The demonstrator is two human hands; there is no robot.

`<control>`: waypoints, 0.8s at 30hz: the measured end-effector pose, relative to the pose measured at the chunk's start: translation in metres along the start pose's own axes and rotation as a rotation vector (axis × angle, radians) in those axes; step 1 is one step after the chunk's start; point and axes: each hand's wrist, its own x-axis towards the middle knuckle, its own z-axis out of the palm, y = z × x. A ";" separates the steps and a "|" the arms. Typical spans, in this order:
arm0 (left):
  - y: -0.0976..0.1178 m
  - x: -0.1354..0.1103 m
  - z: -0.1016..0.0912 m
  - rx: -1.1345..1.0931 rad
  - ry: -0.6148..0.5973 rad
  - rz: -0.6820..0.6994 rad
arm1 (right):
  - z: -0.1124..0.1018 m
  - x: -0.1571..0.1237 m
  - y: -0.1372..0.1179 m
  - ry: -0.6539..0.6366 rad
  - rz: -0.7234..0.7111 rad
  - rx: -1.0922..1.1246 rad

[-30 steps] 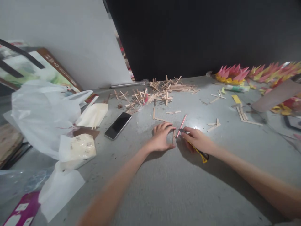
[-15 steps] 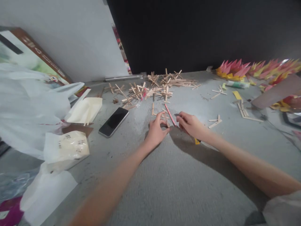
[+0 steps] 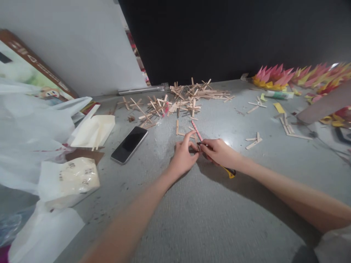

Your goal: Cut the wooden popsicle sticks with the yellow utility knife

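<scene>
Fingers of left hand (image 3: 184, 155) pinching slim pale wooden stick (image 3: 196, 138) on grey surface (image 3: 175, 223); right hand (image 3: 219, 151) clenched round yellow-and-black cutter knife (image 3: 231, 173). Pink-and-white striped rod (image 3: 196, 130) lying just beyond both.

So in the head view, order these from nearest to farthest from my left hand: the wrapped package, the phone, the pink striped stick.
From your left hand:
1. Pink striped stick, close by, just beyond it.
2. Phone, off to its left.
3. Wrapped package, farther left, past the phone.
</scene>
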 end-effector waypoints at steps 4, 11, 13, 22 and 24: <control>-0.001 -0.001 0.000 0.008 -0.023 0.006 | 0.001 -0.001 -0.002 0.032 -0.014 -0.072; 0.002 0.000 0.000 -0.031 -0.005 0.001 | 0.004 -0.001 0.004 0.079 -0.054 -0.157; 0.002 0.000 0.000 -0.024 -0.001 0.010 | 0.004 -0.001 0.003 0.076 -0.048 -0.159; 0.000 0.000 0.000 0.020 -0.015 -0.005 | 0.004 -0.002 0.000 0.083 -0.030 -0.139; 0.000 0.000 0.000 0.041 -0.013 -0.004 | 0.005 -0.001 0.001 0.091 -0.041 -0.166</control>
